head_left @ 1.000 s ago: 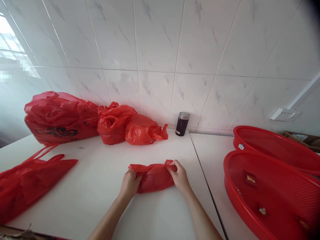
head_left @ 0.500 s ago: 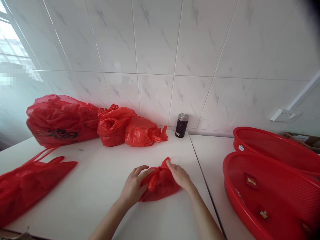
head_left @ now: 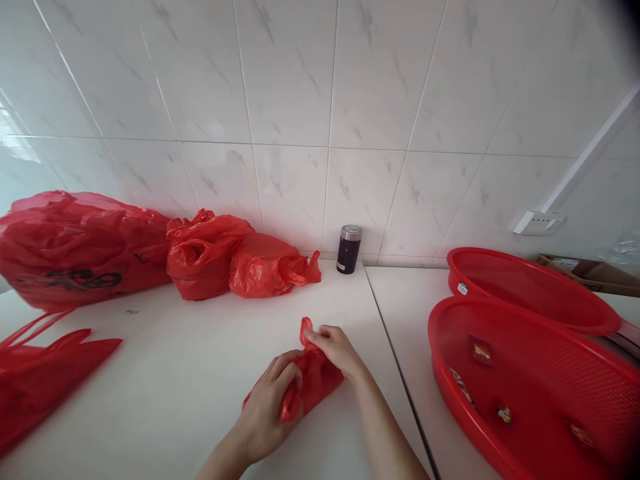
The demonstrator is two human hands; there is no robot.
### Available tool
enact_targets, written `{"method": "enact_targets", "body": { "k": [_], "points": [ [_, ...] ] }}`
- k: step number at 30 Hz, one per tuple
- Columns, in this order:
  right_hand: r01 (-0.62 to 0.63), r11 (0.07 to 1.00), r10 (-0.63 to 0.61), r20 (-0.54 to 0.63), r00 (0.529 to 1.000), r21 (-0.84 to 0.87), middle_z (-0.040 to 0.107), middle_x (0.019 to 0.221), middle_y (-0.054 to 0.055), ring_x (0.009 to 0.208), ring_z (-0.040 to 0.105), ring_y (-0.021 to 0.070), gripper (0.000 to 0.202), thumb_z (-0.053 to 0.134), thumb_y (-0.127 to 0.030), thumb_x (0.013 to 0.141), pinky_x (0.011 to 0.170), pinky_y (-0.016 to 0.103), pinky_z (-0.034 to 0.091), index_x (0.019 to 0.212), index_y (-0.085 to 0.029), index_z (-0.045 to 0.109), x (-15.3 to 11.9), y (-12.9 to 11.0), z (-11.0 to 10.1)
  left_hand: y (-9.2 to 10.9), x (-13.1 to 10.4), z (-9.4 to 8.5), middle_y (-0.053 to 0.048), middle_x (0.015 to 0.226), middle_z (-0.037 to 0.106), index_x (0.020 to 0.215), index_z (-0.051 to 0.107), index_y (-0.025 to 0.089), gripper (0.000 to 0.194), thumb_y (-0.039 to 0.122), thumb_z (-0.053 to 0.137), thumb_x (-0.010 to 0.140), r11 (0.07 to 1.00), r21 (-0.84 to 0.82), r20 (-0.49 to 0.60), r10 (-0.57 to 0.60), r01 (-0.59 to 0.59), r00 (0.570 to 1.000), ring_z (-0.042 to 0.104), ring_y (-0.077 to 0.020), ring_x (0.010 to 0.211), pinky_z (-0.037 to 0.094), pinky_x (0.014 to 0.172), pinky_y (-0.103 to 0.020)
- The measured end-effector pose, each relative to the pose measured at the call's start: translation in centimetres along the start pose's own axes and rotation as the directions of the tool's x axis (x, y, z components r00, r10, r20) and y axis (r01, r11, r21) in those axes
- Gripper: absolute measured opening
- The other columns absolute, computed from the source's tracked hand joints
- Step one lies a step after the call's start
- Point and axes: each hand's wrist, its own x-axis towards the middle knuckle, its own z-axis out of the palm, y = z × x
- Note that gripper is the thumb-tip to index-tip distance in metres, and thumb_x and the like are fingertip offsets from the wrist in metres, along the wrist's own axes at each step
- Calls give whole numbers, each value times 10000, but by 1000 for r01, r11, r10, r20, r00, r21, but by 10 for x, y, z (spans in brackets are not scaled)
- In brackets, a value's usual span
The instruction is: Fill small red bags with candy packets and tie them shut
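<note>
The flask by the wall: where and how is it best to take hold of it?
Grip the flask around the middle of its dark body, probably best from the front: it is a narrow, upright cylinder, with the wall close behind and a bag to its left.

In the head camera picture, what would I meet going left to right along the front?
Red bag with handles, left hand, right hand, near red basket. The little red bag overlaps both hands, so it's left out.
</note>
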Motion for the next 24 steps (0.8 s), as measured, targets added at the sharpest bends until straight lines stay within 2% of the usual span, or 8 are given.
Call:
{"method": "enact_targets", "body": {
  "k": [3,5,8,11,15,18,20,24],
  "points": [
    [9,998,-11,37,999,56,291,508,-84,498,289,77,419,673,-386,670,470,206,274,533,-208,320,1,1,5,3,-1,2,-73,1409,465,916,553,248,141,168,463,843,999,-52,43,-8,10,999,515,-237,1187,480,967,-401],
    [27,995,-24,-28,999,97,267,521,-87,506,280,78,392,640,-333,676,486,205,282,547,-214,290,2,1,8,2,-1,3,-48,1431,454,1112,589,286,294,265,353,938,995,-80,33,-55,58,998,473,-235,1249,432,1032,-434],
    [68,979,-30,-200,979,190,283,571,-85,531,311,85,326,573,-335,724,530,205,326,621,-223,285,6,2,6,0,-4,3,-7,1475,418,1333,514,351,442,361,256,975,983,-143,15,-118,119,993,384,-245,1340,365,1094,-464],
    [87,947,24,-337,941,310,400,632,-74,568,435,101,258,518,-379,768,569,221,408,741,-240,303,10,7,-3,3,-16,1,23,1510,382,1343,521,372,466,426,253,966,957,-237,3,-171,167,985,336,-271,1380,320,1118,-493],
    [86,894,114,-409,905,439,540,714,-43,654,575,136,248,508,-374,775,587,262,491,821,-257,294,13,13,-11,9,-44,-6,49,1465,449,1296,553,429,439,491,316,932,915,-304,-42,-293,267,955,334,-286,1387,297,1126,-508],
    [107,869,119,-415,902,483,580,753,-41,692,604,140,229,523,-343,780,594,264,505,894,-268,340,14,12,-10,9,-54,-12,26,1410,519,1315,539,412,471,535,327,913,882,-323,-6,-366,344,931,308,-278,1401,267,1139,-494],
    [90,825,149,-367,918,558,611,807,-28,722,628,148,269,532,-311,777,601,269,508,992,-277,374,14,10,-9,8,-51,-15,10,1390,542,1345,518,379,512,548,294,917,842,-376,17,-410,386,912,322,-275,1395,262,1140,-490],
    [1,611,184,-144,972,791,632,782,-14,744,660,170,468,612,-285,744,666,297,513,1165,-246,410,11,2,-18,8,-38,-15,-26,1305,618,1358,515,326,554,564,289,912,799,-455,-1,-441,392,898,408,-299,1342,310,1110,-521]
  ]
}}
